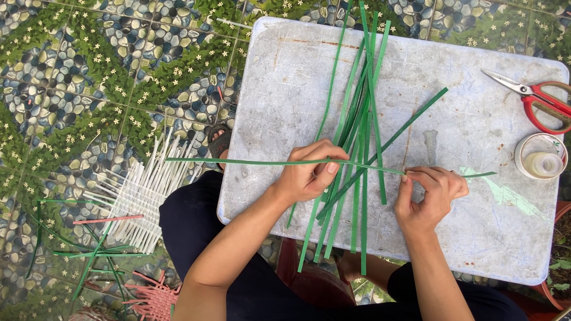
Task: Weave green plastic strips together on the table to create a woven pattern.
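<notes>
My left hand [309, 172] and my right hand [429, 197] each pinch one long green strip [238, 160] that runs horizontally above the board. The left hand grips it near the middle, the right hand near its right end. Under the hands lies a loose bundle of several green strips [363, 119], fanned lengthways over a worn white board [285, 77] resting on my lap.
Red-handled scissors [544, 98] lie at the board's right edge, a roll of clear tape [540, 157] just below them. On the patterned pebble-tile floor at left lie white strips [143, 193], green strips [89, 255] and a pink woven piece [154, 297].
</notes>
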